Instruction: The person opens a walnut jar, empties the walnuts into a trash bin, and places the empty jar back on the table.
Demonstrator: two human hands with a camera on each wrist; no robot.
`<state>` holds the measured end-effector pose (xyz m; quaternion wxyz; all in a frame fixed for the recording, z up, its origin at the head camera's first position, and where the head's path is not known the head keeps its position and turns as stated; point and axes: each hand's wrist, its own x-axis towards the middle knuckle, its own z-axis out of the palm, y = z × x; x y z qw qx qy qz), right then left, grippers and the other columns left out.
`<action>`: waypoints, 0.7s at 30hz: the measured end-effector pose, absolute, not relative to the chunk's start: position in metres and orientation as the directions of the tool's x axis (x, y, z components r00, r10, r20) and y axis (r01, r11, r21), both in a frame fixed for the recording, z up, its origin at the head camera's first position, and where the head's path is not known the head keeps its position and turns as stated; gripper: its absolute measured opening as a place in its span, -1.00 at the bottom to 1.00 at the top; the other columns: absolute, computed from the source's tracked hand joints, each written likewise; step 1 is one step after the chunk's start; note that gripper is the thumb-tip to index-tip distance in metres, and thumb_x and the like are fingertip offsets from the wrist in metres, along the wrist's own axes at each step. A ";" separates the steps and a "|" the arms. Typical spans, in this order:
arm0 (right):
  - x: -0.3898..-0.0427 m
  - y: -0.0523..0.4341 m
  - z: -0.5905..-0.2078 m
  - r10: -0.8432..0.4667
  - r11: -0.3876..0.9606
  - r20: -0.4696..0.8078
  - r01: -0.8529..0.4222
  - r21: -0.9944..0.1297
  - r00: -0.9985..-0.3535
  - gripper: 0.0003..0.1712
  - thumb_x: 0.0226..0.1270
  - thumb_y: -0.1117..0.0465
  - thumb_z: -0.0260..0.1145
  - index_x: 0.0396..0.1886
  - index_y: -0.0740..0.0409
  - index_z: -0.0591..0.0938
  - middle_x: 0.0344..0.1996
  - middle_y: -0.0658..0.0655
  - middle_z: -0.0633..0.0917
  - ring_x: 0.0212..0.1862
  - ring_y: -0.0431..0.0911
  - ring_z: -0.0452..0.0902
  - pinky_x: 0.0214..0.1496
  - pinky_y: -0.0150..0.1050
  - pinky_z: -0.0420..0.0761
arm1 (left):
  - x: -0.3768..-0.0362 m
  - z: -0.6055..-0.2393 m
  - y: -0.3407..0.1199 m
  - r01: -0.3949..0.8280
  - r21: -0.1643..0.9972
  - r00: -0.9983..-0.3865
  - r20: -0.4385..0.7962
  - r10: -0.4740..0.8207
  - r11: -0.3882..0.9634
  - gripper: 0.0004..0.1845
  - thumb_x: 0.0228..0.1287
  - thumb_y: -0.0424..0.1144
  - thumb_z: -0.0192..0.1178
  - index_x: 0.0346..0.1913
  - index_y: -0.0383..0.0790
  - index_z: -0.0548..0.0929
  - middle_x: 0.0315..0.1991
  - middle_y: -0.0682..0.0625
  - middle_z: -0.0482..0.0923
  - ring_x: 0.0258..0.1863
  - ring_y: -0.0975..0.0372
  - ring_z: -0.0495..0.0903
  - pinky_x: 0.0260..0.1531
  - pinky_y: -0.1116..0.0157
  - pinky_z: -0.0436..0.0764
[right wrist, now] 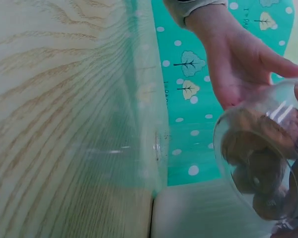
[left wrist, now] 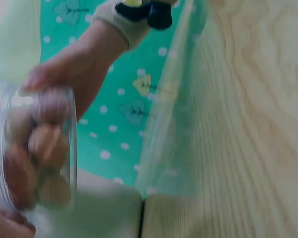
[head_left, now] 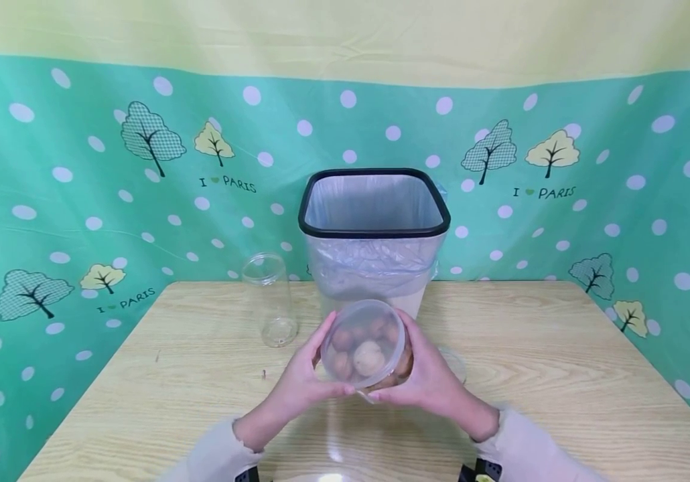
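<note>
Walnuts (head_left: 369, 357), round and brown with wrinkled shells, fill the clear plastic jar (head_left: 364, 345) you hold tipped toward you at lower centre of the head view, above the pale wood-grain desk (head_left: 562, 375). Your left hand (head_left: 303, 381) cups the jar's left side with curled fingers; your right hand (head_left: 426, 378) wraps its right side the same way. Just behind the jar stands a square bin (head_left: 374, 231) with a glossy black rim and a thin, crinkled translucent liner. To the bin's left, a second clear cylindrical jar (head_left: 269, 298) stands upright on the desk, apart from your hands. A teal plastic sheet (head_left: 80, 201) with white dots and printed trees covers the background.
</note>
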<state>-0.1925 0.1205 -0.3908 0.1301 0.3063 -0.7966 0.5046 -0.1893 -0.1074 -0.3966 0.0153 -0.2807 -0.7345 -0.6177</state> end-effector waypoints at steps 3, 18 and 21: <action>-0.192 0.119 -0.391 -0.334 0.318 0.525 -0.617 -0.719 -0.783 0.33 -0.42 0.03 0.69 0.43 -0.08 0.13 0.24 0.05 0.42 0.19 -0.04 0.39 0.19 -0.03 0.43 | -0.185 -0.396 -0.103 0.388 0.916 -0.878 0.335 0.342 0.099 0.21 -0.15 -0.11 0.52 0.47 -0.31 -0.07 0.47 -0.13 0.00 0.42 -0.01 0.04 0.34 -0.06 0.04; -0.191 0.126 -0.395 -0.314 0.358 0.505 -0.593 -0.722 -0.804 0.30 -0.40 -0.01 0.68 0.41 -0.05 0.16 0.22 0.04 0.44 0.18 -0.03 0.38 0.18 -0.02 0.41 | -0.197 -0.400 -0.117 0.482 0.874 -0.783 0.399 0.477 0.060 0.20 -0.07 0.05 0.44 0.45 -0.42 -0.08 0.46 -0.26 -0.04 0.40 -0.07 0.06 0.36 0.13 0.10; -0.190 0.129 -0.396 -0.338 0.360 0.489 -0.591 -0.722 -0.804 0.31 -0.44 -0.02 0.68 0.41 -0.03 0.17 0.20 0.06 0.46 0.16 -0.01 0.40 0.17 0.00 0.41 | -0.205 -0.403 -0.125 0.571 0.821 -0.687 0.476 0.549 0.001 0.20 -0.06 0.11 0.40 0.45 -0.43 -0.09 0.44 -0.31 -0.02 0.41 0.06 0.09 0.35 0.33 0.13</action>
